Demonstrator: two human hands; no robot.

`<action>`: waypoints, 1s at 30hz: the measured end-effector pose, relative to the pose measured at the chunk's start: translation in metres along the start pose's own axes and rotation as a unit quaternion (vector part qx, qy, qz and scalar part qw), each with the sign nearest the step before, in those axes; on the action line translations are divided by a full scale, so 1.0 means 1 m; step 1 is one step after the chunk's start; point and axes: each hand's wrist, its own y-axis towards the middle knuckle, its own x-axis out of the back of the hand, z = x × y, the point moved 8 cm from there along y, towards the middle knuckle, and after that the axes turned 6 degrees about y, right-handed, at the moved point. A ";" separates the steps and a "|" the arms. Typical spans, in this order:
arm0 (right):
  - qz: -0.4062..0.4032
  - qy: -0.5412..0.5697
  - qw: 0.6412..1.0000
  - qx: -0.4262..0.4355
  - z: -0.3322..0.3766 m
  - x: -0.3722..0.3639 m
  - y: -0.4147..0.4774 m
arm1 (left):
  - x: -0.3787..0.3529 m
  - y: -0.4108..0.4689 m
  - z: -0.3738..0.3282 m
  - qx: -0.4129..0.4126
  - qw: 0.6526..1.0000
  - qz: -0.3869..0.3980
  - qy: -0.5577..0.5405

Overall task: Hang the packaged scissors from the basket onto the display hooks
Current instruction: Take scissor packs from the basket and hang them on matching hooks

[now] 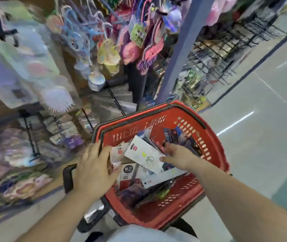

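"Scissors first: where was the packet seen?"

"The white scissors packet [144, 153] was held at a tilt just above the other packets [132, 173] in the red basket [214, 154]. It was pinched at its near corner by the right hand [177, 157], with the thumb laid on the printed face and the fingers curled round the edge."

"And the left hand?"

"The left hand [93, 165] was laid over the basket's left rim and the packets there, with its fingers fairly straight. Nothing was seen to be gripped by it."

"How was the long axis set?"

"It ran from the right hand away to the far left. The hanging end, as far as could be made out, was pointed away from the gripping fingers."

"What was called for next?"

"Probably that free end had to be swung up toward the wire hooks [214, 67] on the rack beyond the basket, to the right. Which hook was meant could not be told, as the shelves were blurred."
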 end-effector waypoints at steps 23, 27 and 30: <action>-0.048 -0.094 0.951 0.290 0.023 -0.006 0.110 | -0.036 -0.010 -0.028 0.090 0.989 -0.116 0.032; -0.090 -0.016 0.958 0.271 0.032 0.021 0.074 | -0.049 -0.003 -0.078 0.138 0.977 -0.018 -0.162; -0.038 0.115 0.966 0.230 0.041 0.016 0.052 | -0.075 0.012 -0.118 0.178 0.915 0.115 -0.344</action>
